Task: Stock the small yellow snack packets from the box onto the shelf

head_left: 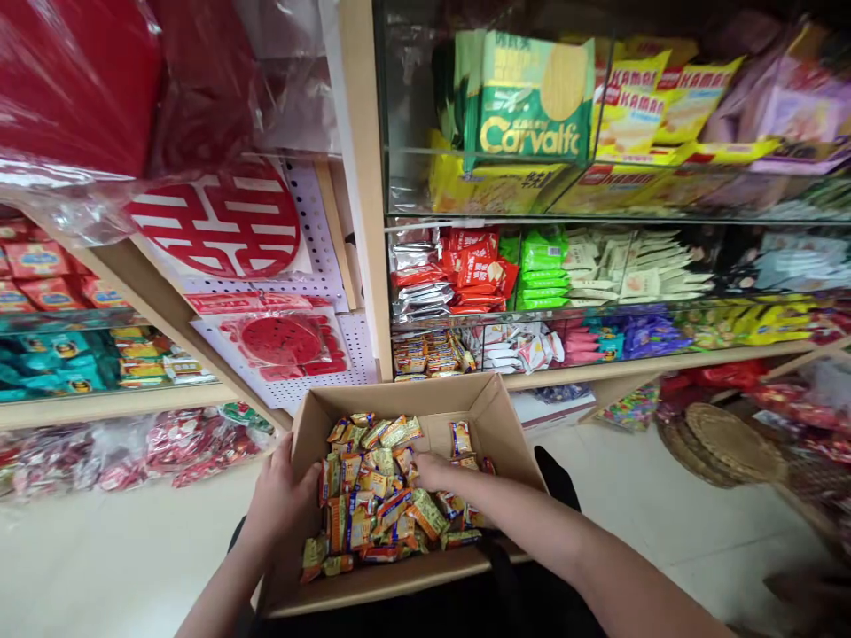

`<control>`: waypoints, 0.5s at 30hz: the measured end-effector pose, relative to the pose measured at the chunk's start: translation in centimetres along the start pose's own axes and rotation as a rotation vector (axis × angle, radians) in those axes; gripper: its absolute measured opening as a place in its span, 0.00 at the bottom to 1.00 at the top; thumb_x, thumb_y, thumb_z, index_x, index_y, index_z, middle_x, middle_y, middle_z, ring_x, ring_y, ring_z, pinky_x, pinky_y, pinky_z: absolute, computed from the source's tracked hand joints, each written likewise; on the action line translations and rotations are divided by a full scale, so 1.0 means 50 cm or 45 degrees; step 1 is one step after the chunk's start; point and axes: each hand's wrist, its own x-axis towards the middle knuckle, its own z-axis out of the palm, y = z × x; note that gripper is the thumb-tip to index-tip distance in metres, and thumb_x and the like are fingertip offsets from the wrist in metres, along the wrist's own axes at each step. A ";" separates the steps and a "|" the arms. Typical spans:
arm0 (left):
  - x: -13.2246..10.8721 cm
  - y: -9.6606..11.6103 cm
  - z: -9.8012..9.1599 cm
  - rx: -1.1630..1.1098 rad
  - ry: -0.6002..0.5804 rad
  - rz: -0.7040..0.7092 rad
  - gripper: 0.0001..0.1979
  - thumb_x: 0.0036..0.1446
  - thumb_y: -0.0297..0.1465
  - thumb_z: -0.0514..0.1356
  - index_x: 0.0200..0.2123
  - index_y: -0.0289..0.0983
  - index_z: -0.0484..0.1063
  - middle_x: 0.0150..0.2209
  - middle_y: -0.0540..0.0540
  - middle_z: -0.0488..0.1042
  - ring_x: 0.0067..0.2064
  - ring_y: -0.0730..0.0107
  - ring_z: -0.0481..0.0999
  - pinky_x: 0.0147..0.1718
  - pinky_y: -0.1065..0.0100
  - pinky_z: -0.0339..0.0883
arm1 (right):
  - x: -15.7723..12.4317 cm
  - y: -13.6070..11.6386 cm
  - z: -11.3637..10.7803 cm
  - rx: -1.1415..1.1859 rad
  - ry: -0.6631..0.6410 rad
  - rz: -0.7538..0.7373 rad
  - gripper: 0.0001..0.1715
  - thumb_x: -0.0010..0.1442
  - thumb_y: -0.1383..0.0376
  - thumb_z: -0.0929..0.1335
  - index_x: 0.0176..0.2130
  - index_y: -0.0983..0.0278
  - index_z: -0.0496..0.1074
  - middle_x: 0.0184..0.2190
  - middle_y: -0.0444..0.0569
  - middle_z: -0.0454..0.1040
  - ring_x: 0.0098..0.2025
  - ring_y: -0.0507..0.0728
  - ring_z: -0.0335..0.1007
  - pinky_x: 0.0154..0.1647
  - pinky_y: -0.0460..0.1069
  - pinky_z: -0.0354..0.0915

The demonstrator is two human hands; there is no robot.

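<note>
An open cardboard box [312,425] rests on my lap, filled with several small yellow and orange snack packets [376,509]. My left hand [283,501] grips the box's left wall, fingers curled over the rim. Inside the box, my right hand [435,474] reaches among the packets with fingers bent down onto them; whether it holds one is hidden.
Glass-fronted shelves [598,221] straight ahead hold green Carvalfc boxes [532,97], yellow packs and rows of small snacks. Red paper decorations [219,221] hang on a pegboard at left. Woven baskets [724,439] sit on the tiled floor at right.
</note>
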 end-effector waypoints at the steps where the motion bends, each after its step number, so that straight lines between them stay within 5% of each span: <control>1: -0.003 0.001 -0.004 0.039 -0.004 0.039 0.30 0.50 0.39 0.52 0.56 0.32 0.55 0.49 0.35 0.66 0.52 0.52 0.65 0.48 0.54 0.61 | -0.003 -0.004 -0.005 0.000 -0.006 -0.002 0.26 0.27 0.66 0.75 0.09 0.60 0.52 0.08 0.33 0.44 0.13 0.46 0.44 0.15 0.45 0.43; 6: -0.042 0.052 -0.008 -0.165 0.168 0.451 0.28 0.52 0.37 0.52 0.56 0.36 0.55 0.56 0.38 0.58 0.58 0.56 0.56 0.56 0.56 0.50 | -0.013 -0.044 -0.084 0.062 0.036 0.009 0.15 0.37 0.64 0.72 0.17 0.62 0.60 0.13 0.36 0.55 0.17 0.47 0.53 0.20 0.45 0.49; 9: -0.070 0.119 0.019 -0.741 -0.142 0.231 0.28 0.50 0.41 0.55 0.54 0.39 0.57 0.48 0.42 0.67 0.45 0.63 0.70 0.40 0.64 0.66 | -0.038 -0.088 -0.128 0.508 -0.060 0.112 0.17 0.44 0.56 0.70 0.29 0.62 0.61 0.18 0.37 0.61 0.19 0.49 0.58 0.21 0.45 0.55; 11: -0.081 0.162 0.042 -1.012 -0.392 0.034 0.24 0.48 0.44 0.56 0.45 0.36 0.67 0.35 0.45 0.72 0.32 0.68 0.71 0.26 0.69 0.65 | -0.063 -0.117 -0.141 0.841 -0.115 0.155 0.22 0.44 0.53 0.69 0.34 0.61 0.59 0.21 0.38 0.64 0.21 0.50 0.60 0.22 0.45 0.58; 15: -0.088 0.212 0.074 -1.149 -0.360 -0.005 0.17 0.42 0.44 0.60 0.24 0.35 0.69 0.20 0.52 0.67 0.23 0.76 0.64 0.24 0.73 0.59 | -0.099 -0.149 -0.134 0.953 0.215 0.129 0.18 0.50 0.50 0.65 0.30 0.62 0.60 0.22 0.40 0.63 0.24 0.50 0.60 0.25 0.44 0.58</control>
